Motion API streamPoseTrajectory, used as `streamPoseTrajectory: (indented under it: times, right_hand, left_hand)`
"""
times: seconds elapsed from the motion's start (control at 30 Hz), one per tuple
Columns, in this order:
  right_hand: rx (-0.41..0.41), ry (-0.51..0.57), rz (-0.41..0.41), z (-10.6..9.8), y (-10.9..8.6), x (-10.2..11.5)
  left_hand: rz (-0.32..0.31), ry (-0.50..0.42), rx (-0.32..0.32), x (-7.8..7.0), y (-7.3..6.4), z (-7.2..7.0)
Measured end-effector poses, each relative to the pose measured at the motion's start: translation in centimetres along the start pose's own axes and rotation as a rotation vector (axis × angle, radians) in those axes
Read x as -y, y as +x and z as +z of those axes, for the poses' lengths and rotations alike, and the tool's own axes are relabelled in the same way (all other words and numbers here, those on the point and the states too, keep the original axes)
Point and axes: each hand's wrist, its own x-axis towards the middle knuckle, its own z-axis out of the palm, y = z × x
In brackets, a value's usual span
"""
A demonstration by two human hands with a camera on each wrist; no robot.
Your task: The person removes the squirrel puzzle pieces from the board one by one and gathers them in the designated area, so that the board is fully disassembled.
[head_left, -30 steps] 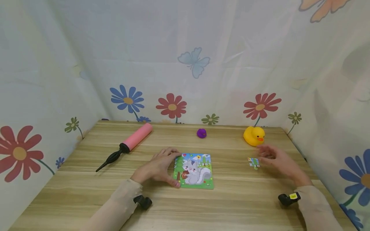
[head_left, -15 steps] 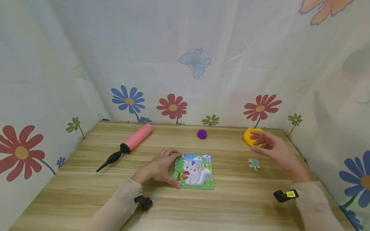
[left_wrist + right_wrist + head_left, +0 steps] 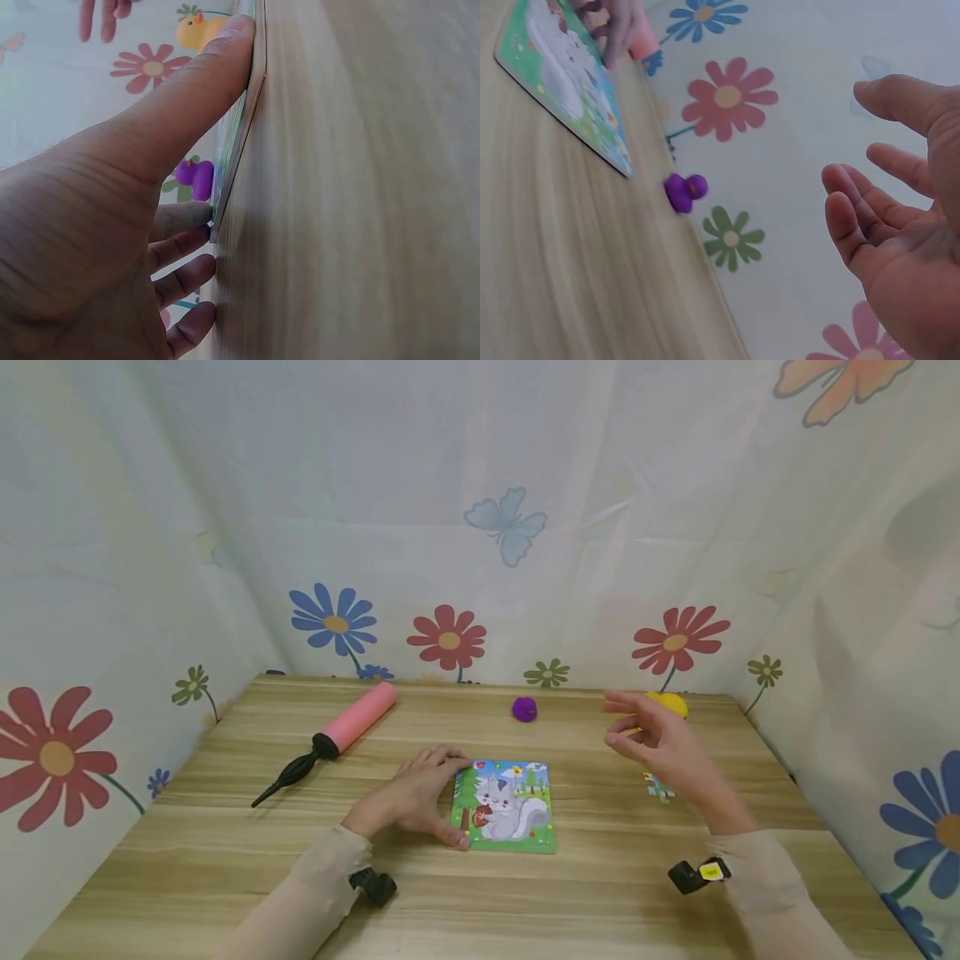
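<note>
A square puzzle [image 3: 510,806] with a grey squirrel picture lies flat on the table. My left hand [image 3: 416,793] holds it at its left side, thumb [image 3: 217,75] at the near corner and index finger at the far one; its other fingers rest beside the edge. My right hand [image 3: 667,747] hovers to the right of the puzzle, fingers parted and holding nothing. Below that hand is a small jigsaw piece [image 3: 658,788], partly hidden by the wrist. A yellow rubber duck [image 3: 672,702] sits behind the right hand, mostly covered by it in the head view.
A pink hand pump [image 3: 358,718] with a black nozzle lies at the left of the wooden table [image 3: 465,910]. A small purple duck [image 3: 524,709] sits near the back edge. Flower-printed curtain [image 3: 375,485] encloses the table at the back and sides.
My right hand has risen from beside the jigsaw piece and moved left, passing in front of the yellow duck. The piece stays on the table. My left hand stays at the puzzle.
</note>
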Motion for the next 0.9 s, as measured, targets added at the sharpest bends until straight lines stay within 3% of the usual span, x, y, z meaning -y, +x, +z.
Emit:
streamPoseTrajectory:
  times: [0.43,0.9]
  right_hand:
    - [0.091,0.044,0.037,6.0,0.8,-1.5]
    - [0.183,0.043,0.063,9.1,0.6,-3.2]
  left_hand:
    - [-0.001,0.001,0.000,0.0,0.1,0.0]
    - [-0.006,0.002,0.000,-0.1,0.1,-0.1]
